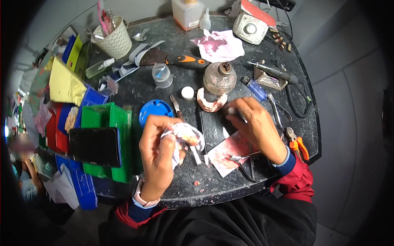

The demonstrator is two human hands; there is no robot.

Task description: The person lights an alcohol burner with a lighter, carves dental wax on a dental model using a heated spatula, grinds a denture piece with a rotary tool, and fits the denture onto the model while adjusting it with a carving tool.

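My left hand [159, 158] is closed around a crumpled white cloth [193, 133] with dark marks, held above the bench. Below the cloth lies a thin metal tool [195, 156]. My right hand [256, 127] has its fingers curled together at a small dark, rounded piece [231, 110], mostly hidden by the fingers. Just left of those fingers rests a pale pink horseshoe-shaped dental piece [211, 102]. Behind it stands a glass spirit lamp [220, 78]. Under my right wrist lies a pink-stained paper [230, 153] with metal instruments on it.
Orange-handled cutters [298, 145], a blue lighter [255, 88] and a corded pen-like tool [275, 71] lie to the right. On the left are a blue lid [155, 111], green bins [123, 139] and a black phone [95, 146]. A knife [176, 107] lies mid-bench.
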